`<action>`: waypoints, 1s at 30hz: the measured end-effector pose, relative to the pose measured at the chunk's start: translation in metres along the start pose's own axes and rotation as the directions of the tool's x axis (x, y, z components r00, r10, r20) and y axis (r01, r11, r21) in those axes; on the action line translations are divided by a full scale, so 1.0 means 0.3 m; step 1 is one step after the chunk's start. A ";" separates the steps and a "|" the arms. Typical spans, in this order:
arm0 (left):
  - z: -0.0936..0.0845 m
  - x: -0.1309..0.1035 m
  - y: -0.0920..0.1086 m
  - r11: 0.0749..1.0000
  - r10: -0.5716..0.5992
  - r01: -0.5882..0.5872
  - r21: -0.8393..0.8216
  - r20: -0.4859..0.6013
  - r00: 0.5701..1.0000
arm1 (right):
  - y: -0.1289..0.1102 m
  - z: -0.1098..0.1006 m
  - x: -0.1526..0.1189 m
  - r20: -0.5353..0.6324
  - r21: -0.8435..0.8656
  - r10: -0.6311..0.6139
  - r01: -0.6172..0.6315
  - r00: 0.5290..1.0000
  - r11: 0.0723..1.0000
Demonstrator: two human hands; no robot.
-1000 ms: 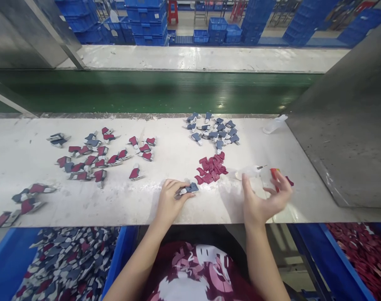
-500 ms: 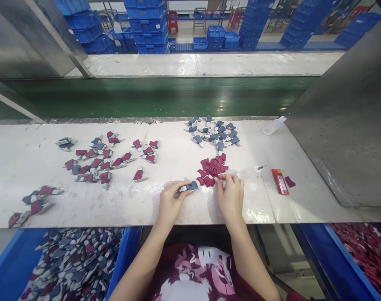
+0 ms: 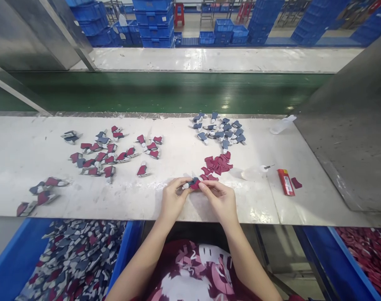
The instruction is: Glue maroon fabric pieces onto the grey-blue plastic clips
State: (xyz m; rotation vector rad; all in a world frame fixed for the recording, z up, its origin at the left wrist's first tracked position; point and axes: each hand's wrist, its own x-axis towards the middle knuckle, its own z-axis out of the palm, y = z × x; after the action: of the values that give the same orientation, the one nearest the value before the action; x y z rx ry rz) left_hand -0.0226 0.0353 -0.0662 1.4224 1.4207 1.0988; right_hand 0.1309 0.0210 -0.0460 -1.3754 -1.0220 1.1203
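At the bottom of the frame, a blue bin (image 3: 9,260) full of navy, white and maroon parts stands at lower left, and another blue bin (image 3: 355,261) holding maroon pieces at lower right. Just below the centre, over the near side of the white table (image 3: 174,146), the left hand (image 3: 172,200) pinches a navy-and-white part (image 3: 194,180) between thumb and fingers, while the right hand (image 3: 223,201) closes its fingertips on a maroon inlay (image 3: 195,186) lying against that part. Just beyond is a maroon pile (image 3: 218,164); to its right are a needle-tipped bottle (image 3: 255,172) and, at centre right, a red box (image 3: 286,182). Parts with maroon faces (image 3: 110,159) lie scattered at centre left. Farther up, right of centre, navy-faced parts (image 3: 220,134) form a cluster. A green belt (image 3: 162,92) crosses the upper frame, with stacked blue crates (image 3: 156,27) at the top.
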 end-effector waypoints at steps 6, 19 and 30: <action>-0.001 -0.001 0.017 1.000 0.006 -0.006 0.024 -0.012 1.000 | 0.008 0.010 0.006 -0.027 -0.044 0.010 -0.011 1.000 0.999; -0.004 -0.019 0.045 0.989 -0.117 0.119 -0.092 0.026 0.993 | 0.016 0.044 -0.033 -0.129 -0.144 -0.138 0.119 0.982 0.982; -0.007 -0.032 0.132 0.952 -0.181 0.187 -0.240 0.046 0.982 | -0.026 0.023 -0.049 -0.142 -0.287 -0.458 0.407 0.877 0.867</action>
State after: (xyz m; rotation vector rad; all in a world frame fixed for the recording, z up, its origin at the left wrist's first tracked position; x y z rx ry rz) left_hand -0.0134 0.0248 -0.0280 1.1020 1.3218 1.0909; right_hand 0.1212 0.0087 -0.0369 -1.3309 -1.2717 0.5127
